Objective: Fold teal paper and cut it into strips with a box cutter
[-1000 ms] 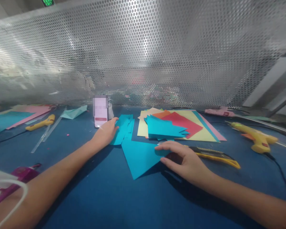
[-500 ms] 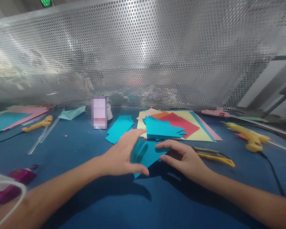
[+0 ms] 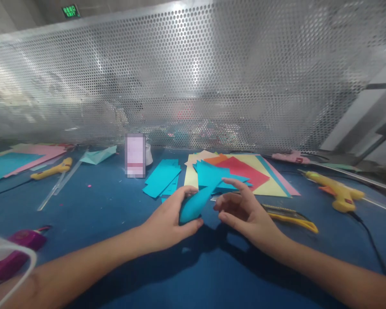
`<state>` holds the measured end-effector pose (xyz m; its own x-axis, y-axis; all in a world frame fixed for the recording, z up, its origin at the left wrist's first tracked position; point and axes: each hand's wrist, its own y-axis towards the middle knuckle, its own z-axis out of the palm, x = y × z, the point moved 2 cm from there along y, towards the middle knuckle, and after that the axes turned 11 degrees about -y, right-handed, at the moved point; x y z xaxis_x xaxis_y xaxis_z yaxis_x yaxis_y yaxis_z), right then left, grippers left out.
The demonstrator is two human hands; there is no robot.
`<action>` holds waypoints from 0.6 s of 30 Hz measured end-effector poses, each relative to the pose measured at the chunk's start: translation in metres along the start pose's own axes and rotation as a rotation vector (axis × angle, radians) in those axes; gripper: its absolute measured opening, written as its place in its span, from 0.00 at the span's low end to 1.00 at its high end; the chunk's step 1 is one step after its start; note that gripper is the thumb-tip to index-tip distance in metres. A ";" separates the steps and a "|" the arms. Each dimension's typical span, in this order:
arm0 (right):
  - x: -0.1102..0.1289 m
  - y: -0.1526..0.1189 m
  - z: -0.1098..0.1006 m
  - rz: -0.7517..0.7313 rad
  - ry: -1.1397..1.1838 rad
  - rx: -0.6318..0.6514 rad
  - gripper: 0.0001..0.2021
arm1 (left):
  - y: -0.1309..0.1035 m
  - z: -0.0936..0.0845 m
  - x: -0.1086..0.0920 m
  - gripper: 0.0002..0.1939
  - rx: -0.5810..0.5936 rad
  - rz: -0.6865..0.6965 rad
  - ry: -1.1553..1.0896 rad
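Note:
My left hand (image 3: 170, 219) grips a piece of blue paper (image 3: 194, 206) between its thumb and fingers, just above the table. The paper is bent into a curve, and its narrow tip slants up to the right. My right hand (image 3: 247, 210) is open beside it, fingers spread and curved. Its index fingertip lies at the paper's upper tip; whether they touch I cannot tell. Behind the hands lie a stack of blue paper strips (image 3: 163, 176) and a pile of jagged-edged blue paper pieces (image 3: 209, 174).
Coloured sheets (image 3: 257, 171) lie under the blue pile. A yellow utility knife (image 3: 296, 220) sits right of my right hand, with a yellow glue gun (image 3: 342, 191) farther right. A magenta tool (image 3: 25, 240) stands at left. A perforated metal panel (image 3: 193, 77) closes off the back.
The blue paper has gone from a fairly flat sheet low between my hands to a raised, curved piece in my left hand. My right hand's fingers have spread wider.

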<state>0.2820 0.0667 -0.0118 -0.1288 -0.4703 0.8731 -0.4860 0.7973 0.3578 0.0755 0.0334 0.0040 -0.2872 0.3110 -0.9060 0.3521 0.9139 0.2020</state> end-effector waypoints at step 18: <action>0.012 -0.014 0.002 -0.476 -0.565 0.145 0.34 | -0.004 0.020 -0.023 0.36 -0.155 -0.602 -1.577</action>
<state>0.2853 0.0492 -0.0075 -0.2811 -0.9052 0.3187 -0.7041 0.4202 0.5724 0.0981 0.0171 0.0163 0.7975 -0.5207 -0.3048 0.4204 0.8419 -0.3383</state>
